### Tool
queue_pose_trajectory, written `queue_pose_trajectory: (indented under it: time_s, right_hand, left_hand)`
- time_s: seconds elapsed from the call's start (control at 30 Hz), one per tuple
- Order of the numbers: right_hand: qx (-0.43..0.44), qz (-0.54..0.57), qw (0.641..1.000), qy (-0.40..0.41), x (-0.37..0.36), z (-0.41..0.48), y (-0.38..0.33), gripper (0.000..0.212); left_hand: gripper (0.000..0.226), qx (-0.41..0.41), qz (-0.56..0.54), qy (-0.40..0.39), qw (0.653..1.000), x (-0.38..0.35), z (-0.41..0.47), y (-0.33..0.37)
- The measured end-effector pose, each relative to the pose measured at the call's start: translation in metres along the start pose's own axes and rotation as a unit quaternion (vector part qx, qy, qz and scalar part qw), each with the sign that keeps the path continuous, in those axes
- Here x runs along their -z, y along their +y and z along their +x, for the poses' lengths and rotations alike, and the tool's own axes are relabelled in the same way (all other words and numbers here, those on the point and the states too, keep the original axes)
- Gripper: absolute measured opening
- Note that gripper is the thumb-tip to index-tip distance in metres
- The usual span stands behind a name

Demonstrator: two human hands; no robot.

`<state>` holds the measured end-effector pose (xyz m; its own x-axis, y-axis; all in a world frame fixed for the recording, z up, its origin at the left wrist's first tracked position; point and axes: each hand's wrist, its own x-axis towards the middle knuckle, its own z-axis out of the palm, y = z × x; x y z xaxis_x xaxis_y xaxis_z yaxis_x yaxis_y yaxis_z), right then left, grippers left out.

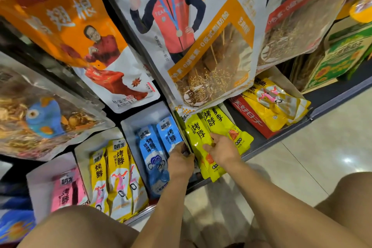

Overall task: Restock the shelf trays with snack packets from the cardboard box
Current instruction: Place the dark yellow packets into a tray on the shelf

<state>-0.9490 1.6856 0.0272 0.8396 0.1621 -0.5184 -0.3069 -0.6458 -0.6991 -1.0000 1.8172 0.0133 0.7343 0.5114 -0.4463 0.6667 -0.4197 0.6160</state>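
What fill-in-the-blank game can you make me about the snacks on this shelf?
1. The right hand holds packets coloured ___.
2. The left hand is at the edge of the tray whose packs are ___.
3. The lettered box to the right of the held packets is ___.
Missing words: yellow, blue, red.
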Motion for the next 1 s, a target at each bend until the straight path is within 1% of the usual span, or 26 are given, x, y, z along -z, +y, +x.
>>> queue_pose_trajectory:
  time_s: [0.1, 0.2, 0.27, 0.3, 0.37, 0.4, 0.53, 0.67, 0.73, 0.87, 1.0]
  right_hand:
    - [0.021, -0.063, 0.998, -0.01, 0.003, -0.004, -0.001, 0.053]
    - [0.051, -0.134, 0.99, -0.01, 0.007, -0.015, -0.002, 0.046]
    - [0.072, -0.199, 0.977, -0.01, 0.008, -0.026, -0.002, 0.047]
    - [0.081, -0.228, 0.97, -0.008, 0.009, -0.032, -0.002, 0.049]
    - [0.101, -0.279, 0.955, 0.006, 0.01, -0.045, -0.003, 0.05]
    - [0.111, -0.305, 0.946, 0.015, 0.01, -0.053, -0.004, 0.05]
    - [0.152, -0.385, 0.908, 0.057, 0.011, -0.086, -0.007, 0.052]
    - [0.175, -0.426, 0.884, 0.078, 0.012, -0.123, -0.013, 0.057]
    - [0.19, -0.435, 0.875, 0.096, 0.015, -0.143, -0.018, 0.058]
    - [0.22, -0.426, 0.865, 0.145, 0.022, -0.184, -0.025, 0.061]
    - [0.242, -0.412, 0.864, 0.162, 0.025, -0.219, -0.042, 0.067]
  left_hand:
    - [0.037, -0.004, 0.01, -0.023, 1.0, 0.005, -0.002, 0.004]
    - [0.022, -0.02, 0.021, -0.04, 0.999, 0.014, -0.009, 0.008]
    - [0.016, -0.028, 0.041, -0.05, 0.997, 0.019, -0.017, 0.011]
    - [0.02, -0.03, 0.065, -0.059, 0.996, 0.023, -0.022, 0.013]
    - [0.046, -0.049, 0.124, -0.062, 0.989, 0.03, -0.034, 0.016]
    - [0.051, -0.063, 0.153, -0.058, 0.985, 0.035, -0.041, 0.018]
    - [0.056, -0.11, 0.272, -0.049, 0.955, 0.054, -0.073, 0.023]
    - [0.057, -0.17, 0.362, -0.008, 0.917, 0.073, -0.109, 0.025]
    - [0.057, -0.187, 0.387, 0.019, 0.903, 0.084, -0.126, 0.024]
    - [0.056, -0.209, 0.417, 0.079, 0.881, 0.113, -0.161, 0.019]
    - [0.062, -0.202, 0.432, 0.122, 0.87, 0.143, -0.197, 0.007]
